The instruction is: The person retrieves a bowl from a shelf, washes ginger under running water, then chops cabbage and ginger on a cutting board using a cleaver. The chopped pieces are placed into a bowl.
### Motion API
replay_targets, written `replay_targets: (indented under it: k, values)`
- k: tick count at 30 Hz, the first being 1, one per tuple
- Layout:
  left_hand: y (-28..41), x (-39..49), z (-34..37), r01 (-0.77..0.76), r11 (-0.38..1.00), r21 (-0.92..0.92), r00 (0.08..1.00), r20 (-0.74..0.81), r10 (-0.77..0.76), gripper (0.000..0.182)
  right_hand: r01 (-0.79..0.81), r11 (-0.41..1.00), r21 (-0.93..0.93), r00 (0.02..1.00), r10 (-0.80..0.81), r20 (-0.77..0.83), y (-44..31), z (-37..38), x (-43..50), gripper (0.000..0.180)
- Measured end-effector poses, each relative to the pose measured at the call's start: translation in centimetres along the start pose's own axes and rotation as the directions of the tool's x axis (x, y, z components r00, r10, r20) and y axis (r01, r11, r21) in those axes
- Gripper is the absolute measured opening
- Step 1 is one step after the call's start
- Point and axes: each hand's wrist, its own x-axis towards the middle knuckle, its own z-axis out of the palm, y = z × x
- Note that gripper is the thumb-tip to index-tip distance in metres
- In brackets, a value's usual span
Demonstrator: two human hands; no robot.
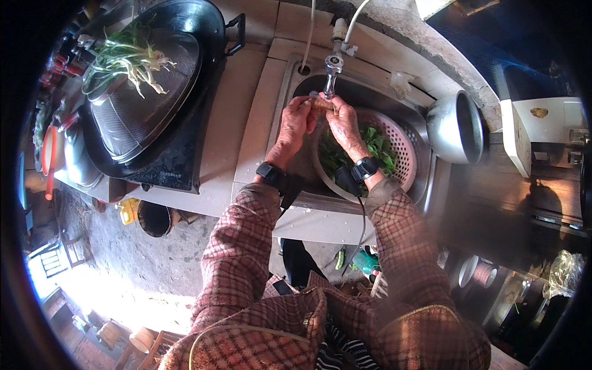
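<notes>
Both my hands meet over the metal sink (289, 152), just under the mouth of the chrome faucet (332, 69). Between them is a short brown piece (322, 104), perhaps a root such as ginger. My left hand (296, 122) pinches its left end, and my right hand (344, 122) grips the right end. Below my right hand a pale plastic colander (403, 138) sits in the sink with green leafy vegetables (381, 150) in it. My right wrist covers part of the leaves.
Left of the sink, a black wok (203, 23) sits on a black stove (169, 173). A mesh strainer (138, 111) rests on it, with spring onions (134, 60) on top. A metal pot (446, 129) leans right of the sink. A cable (364, 222) hangs from my right wrist.
</notes>
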Motion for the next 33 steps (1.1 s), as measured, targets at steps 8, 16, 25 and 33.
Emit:
replay_targets:
  k: [8,16,25,33]
  values:
    - [-0.5,0.0,1.2,-0.199,0.910,0.363,0.980,0.066,0.188,0.018,-0.302,0.949,0.091,0.949,0.308,-0.064,-1.6,-1.4,0.1,0.016]
    - [1.1,-0.5,1.3,-0.039,0.997,0.060,0.993,0.118,0.032,0.016,-0.459,0.784,0.417,0.876,0.476,0.070,-2.9,-2.0,0.2,0.014]
    - [-0.3,0.6,0.8,-0.081,0.980,0.181,0.996,0.046,0.074,0.020,-0.442,0.740,0.508,0.885,0.451,0.113,-2.4,-1.4,-0.5,0.013]
    - [-1.8,2.1,1.4,-0.071,0.813,0.578,0.951,-0.208,0.231,0.025,-0.163,0.965,-0.206,0.957,0.104,-0.270,-1.2,1.4,-1.2,0.019]
